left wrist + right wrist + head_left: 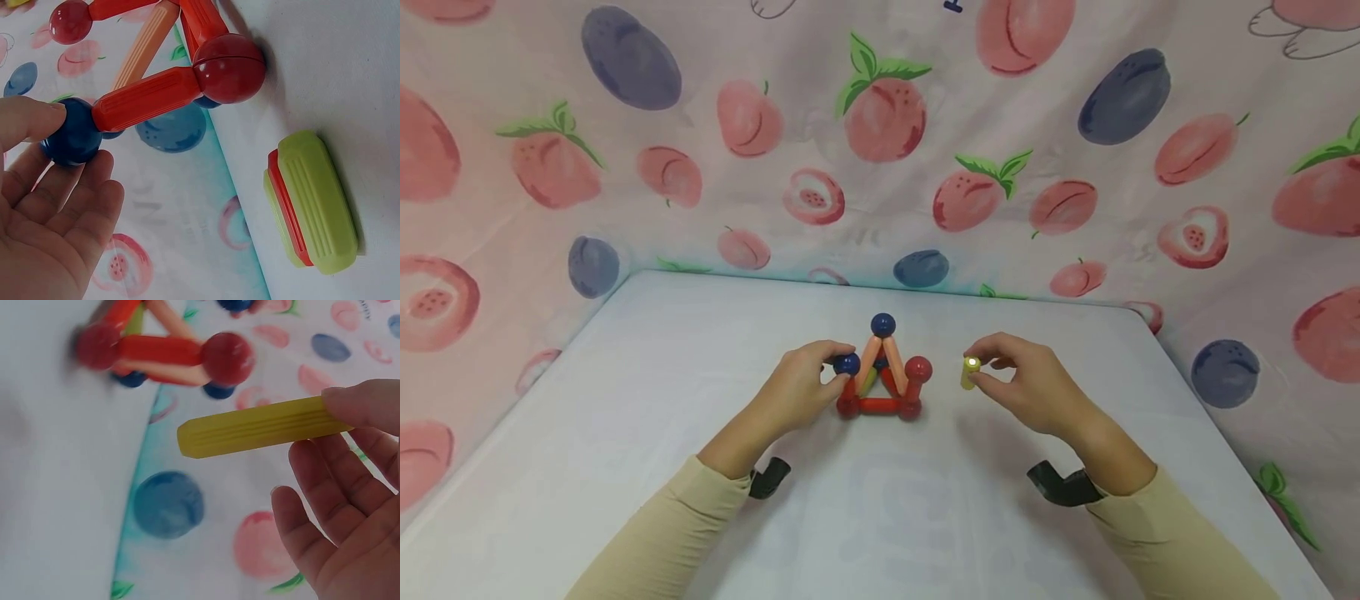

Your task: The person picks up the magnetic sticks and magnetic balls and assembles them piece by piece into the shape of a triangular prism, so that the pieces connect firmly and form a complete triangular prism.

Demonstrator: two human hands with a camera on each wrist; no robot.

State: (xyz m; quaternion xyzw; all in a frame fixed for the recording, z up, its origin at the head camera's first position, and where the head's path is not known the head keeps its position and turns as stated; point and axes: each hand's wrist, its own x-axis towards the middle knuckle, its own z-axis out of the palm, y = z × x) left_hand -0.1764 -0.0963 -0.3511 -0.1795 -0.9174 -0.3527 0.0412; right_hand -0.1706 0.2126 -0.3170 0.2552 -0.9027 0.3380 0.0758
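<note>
On the table stands a magnetic ball-and-stick structure, its red sticks [878, 406], peach sticks [895, 365], red balls [918, 369] and top blue ball [883, 325] joined together. Thumb and fingers of my left hand [805, 383] pinch a blue ball [74, 132] at the upper end of an upright red stick [147, 99] on the structure's left. To the right of the structure, my right hand [1026, 379] pinches a yellow stick [262, 427] by one end, apart from the structure. A red ball [228, 359] tops the structure's right upright.
In the left wrist view, light green sticks [319, 203] with a red one between them lie on the white table [880, 517]. A fruit-printed cloth [880, 200] hangs behind the table's far edge. Dark wrist mounts [1063, 483] stick out below both wrists.
</note>
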